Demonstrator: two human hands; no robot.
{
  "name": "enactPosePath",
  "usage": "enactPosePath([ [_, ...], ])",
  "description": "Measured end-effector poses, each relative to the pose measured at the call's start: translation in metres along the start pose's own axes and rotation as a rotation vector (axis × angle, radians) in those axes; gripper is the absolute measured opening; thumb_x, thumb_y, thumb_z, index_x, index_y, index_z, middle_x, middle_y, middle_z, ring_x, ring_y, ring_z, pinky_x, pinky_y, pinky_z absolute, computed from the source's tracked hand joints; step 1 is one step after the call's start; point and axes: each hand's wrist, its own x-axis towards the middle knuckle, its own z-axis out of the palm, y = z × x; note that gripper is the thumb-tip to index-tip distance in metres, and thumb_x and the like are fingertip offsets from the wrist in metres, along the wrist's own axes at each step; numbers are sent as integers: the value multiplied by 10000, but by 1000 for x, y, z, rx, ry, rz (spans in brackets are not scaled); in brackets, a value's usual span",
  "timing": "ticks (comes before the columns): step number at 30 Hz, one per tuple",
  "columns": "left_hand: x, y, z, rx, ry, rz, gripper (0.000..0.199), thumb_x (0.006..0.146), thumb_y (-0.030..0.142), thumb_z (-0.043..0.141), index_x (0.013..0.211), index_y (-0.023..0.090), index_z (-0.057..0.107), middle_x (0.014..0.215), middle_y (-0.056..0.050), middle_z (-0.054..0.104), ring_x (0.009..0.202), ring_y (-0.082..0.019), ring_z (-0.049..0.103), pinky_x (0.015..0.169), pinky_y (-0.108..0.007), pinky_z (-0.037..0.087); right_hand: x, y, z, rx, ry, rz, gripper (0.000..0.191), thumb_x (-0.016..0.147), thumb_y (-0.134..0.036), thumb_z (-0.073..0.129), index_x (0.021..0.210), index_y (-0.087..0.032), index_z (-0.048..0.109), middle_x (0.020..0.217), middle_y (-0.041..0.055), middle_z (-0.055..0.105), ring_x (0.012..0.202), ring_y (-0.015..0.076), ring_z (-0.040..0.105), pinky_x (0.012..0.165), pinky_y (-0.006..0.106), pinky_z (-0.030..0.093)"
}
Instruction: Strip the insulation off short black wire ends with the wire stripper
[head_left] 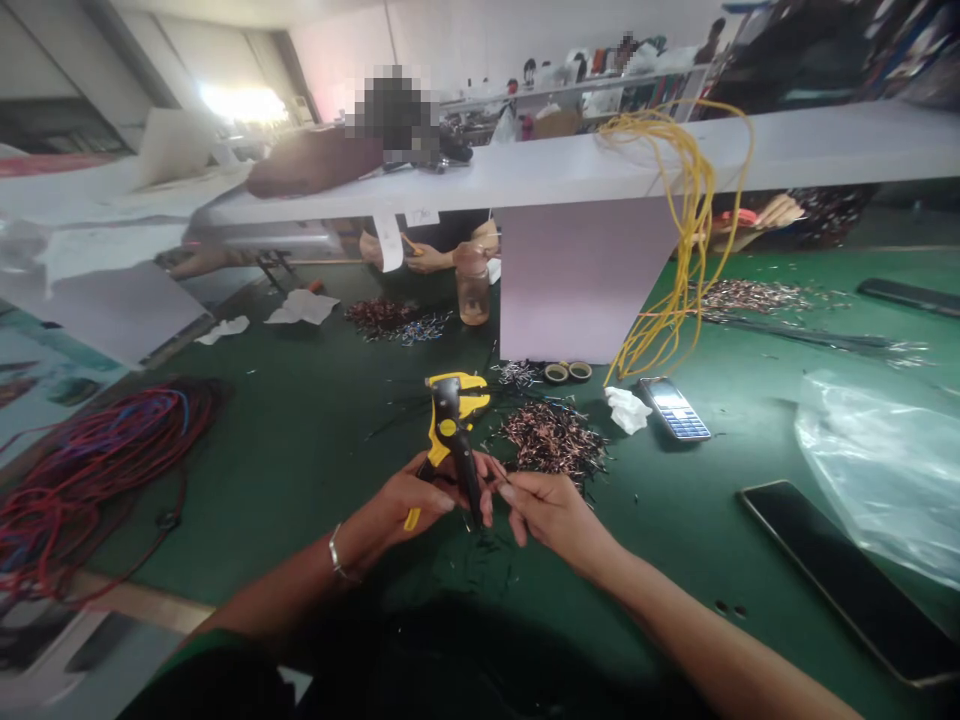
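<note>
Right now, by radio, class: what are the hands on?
Left hand gripping yellow wire stripper. Right hand pinching thin wire beside it. Nothing in the way.

From here I can't make out the fine strand (491, 482) at the right hand's (555, 520) fingertips (510, 490); it's too thin on my feed. The left hand (401, 500) hides much of the wire stripper's (450, 430) grip. The black phone (847, 580) runs past the lower right edge, and the red and blue wire coil (90, 480) past the left. A person's head (390, 115) is blurred out, and the shelf goods (577, 85) are too small to identify.
</note>
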Motion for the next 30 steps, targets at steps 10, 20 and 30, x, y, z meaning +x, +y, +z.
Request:
enactPosePath([
  [10, 4, 2, -1, -59, 14, -3, 402, 583, 128, 651, 984, 107, 664, 1017, -141, 659, 908, -277, 662, 785, -389, 545, 2, 13, 0, -155, 73, -24, 282, 884, -374, 534, 732, -179, 667, 508, -21, 606, 402, 81, 360, 421, 221, 287],
  [20, 0, 7, 3, 146, -22, -54, 447, 641, 187, 748, 1074, 111, 666, 1043, -152, 658, 857, -260, 642, 813, -419, 523, -17, 8, -27, -304, 408, -122, 231, 824, -314, 574, 821, -177, 760, 558, 0, 694, 435, 107, 486, 455, 251, 418],
  [30, -1, 4, -7, 343, -65, -43, 485, 687, 249, 769, 1140, 122, 648, 1041, -131, 671, 968, -258, 600, 898, -392, 447, -34, -21, -34, -684, 755, -583, 153, 850, -194, 628, 833, -178, 778, 707, 41, 787, 581, 175, 726, 590, 274, 598],
])
